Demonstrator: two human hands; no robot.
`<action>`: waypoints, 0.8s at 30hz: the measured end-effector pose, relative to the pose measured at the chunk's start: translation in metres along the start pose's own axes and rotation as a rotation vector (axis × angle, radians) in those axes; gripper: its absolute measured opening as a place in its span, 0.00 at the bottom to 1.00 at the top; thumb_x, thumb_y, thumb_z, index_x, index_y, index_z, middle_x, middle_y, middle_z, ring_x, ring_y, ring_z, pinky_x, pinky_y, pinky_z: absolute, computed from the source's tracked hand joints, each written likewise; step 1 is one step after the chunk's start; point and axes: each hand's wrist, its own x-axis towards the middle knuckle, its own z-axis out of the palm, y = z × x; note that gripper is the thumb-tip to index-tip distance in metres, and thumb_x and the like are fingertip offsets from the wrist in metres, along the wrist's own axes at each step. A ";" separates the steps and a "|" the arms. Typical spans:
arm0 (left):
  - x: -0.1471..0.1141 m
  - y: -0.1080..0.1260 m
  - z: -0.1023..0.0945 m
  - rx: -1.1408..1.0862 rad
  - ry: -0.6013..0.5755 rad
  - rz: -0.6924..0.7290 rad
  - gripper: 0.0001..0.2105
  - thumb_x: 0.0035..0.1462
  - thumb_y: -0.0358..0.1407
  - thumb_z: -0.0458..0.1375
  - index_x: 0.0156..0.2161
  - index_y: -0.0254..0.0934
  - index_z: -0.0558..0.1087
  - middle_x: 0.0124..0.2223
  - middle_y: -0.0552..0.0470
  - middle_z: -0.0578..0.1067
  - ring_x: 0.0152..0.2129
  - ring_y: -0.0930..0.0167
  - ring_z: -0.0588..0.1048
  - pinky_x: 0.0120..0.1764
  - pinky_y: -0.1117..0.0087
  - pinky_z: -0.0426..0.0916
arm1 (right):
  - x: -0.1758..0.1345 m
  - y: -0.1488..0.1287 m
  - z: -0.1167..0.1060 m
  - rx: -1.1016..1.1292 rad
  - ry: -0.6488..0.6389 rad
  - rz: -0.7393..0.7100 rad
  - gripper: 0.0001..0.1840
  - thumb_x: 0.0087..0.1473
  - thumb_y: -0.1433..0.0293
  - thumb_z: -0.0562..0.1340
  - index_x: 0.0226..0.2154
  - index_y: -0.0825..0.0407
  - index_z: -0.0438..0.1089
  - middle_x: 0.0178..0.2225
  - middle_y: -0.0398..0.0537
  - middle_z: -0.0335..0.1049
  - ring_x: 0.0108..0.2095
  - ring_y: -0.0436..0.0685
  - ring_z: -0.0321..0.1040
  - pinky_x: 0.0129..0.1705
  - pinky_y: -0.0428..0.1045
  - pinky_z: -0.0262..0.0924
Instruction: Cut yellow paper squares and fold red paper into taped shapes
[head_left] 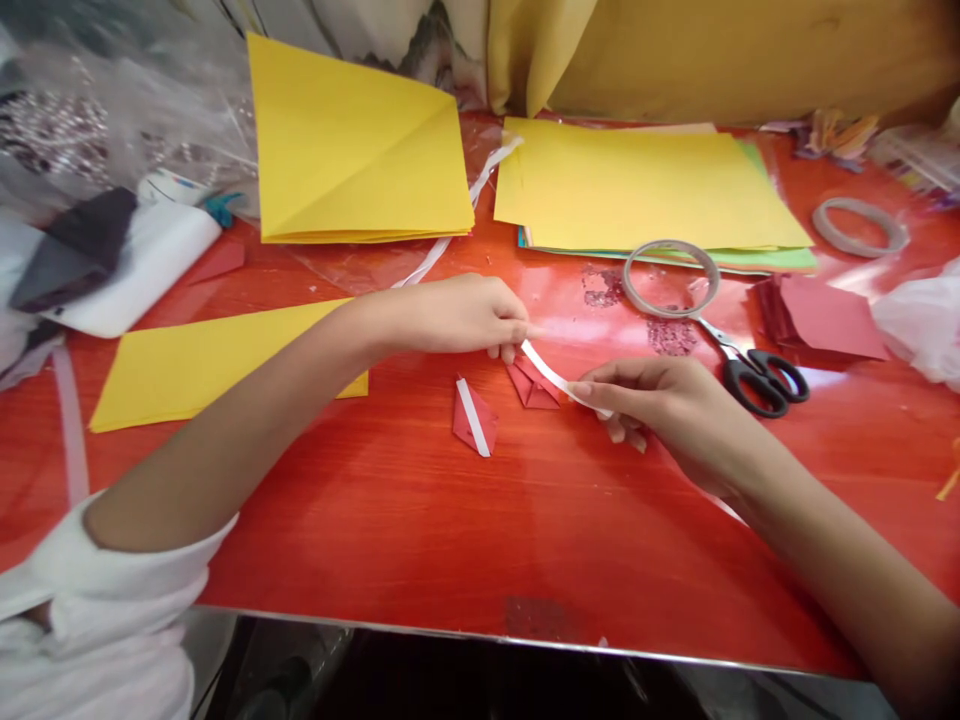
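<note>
White strip (555, 371) slants between two pinches — left hand (472, 315) at its far end, right hand (664, 395) near the other. The red fold (535, 392) lies close by, nearer the left.

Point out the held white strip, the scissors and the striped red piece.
White strip (553, 376): head view, middle of its length.
Scissors (757, 358): head view, black handle.
Striped red piece (473, 417): head view, its white stripe.
</note>
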 end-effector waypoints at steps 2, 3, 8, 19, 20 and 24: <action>-0.001 0.001 -0.001 -0.033 0.002 -0.006 0.16 0.56 0.44 0.51 0.27 0.35 0.73 0.29 0.53 0.76 0.27 0.74 0.72 0.30 0.76 0.59 | 0.000 -0.002 0.002 0.012 -0.020 0.010 0.13 0.46 0.60 0.66 0.25 0.54 0.74 0.14 0.40 0.62 0.15 0.45 0.57 0.16 0.43 0.48; -0.002 0.001 -0.001 -0.057 0.004 -0.009 0.17 0.56 0.45 0.51 0.27 0.35 0.74 0.29 0.53 0.76 0.27 0.74 0.72 0.31 0.76 0.60 | 0.000 -0.003 0.004 0.014 -0.029 0.011 0.13 0.45 0.61 0.66 0.24 0.54 0.73 0.14 0.40 0.63 0.15 0.45 0.57 0.15 0.43 0.48; -0.002 0.001 0.000 -0.155 0.045 -0.047 0.20 0.58 0.45 0.47 0.29 0.33 0.75 0.28 0.50 0.76 0.26 0.73 0.73 0.31 0.75 0.62 | 0.000 -0.007 0.008 0.017 -0.024 0.011 0.11 0.46 0.63 0.66 0.22 0.54 0.72 0.15 0.40 0.63 0.14 0.45 0.58 0.15 0.42 0.49; 0.004 -0.008 0.001 -0.014 0.004 -0.064 0.08 0.48 0.35 0.56 0.32 0.37 0.77 0.30 0.56 0.77 0.28 0.73 0.73 0.30 0.76 0.60 | 0.000 -0.007 0.010 -0.043 -0.043 0.009 0.12 0.47 0.63 0.64 0.22 0.55 0.72 0.16 0.43 0.67 0.15 0.46 0.62 0.15 0.42 0.54; 0.004 -0.007 0.001 -0.002 0.008 -0.070 0.08 0.48 0.35 0.56 0.32 0.37 0.77 0.29 0.56 0.77 0.28 0.74 0.73 0.29 0.76 0.59 | 0.001 -0.007 0.010 -0.059 -0.046 0.012 0.12 0.48 0.63 0.64 0.22 0.55 0.72 0.16 0.44 0.67 0.15 0.46 0.62 0.15 0.42 0.54; 0.004 -0.003 0.002 0.029 0.014 -0.099 0.08 0.48 0.36 0.56 0.31 0.37 0.77 0.30 0.56 0.77 0.29 0.74 0.72 0.28 0.76 0.58 | 0.001 -0.009 0.011 -0.104 -0.044 0.030 0.12 0.49 0.64 0.62 0.22 0.55 0.71 0.15 0.43 0.66 0.15 0.46 0.63 0.15 0.41 0.55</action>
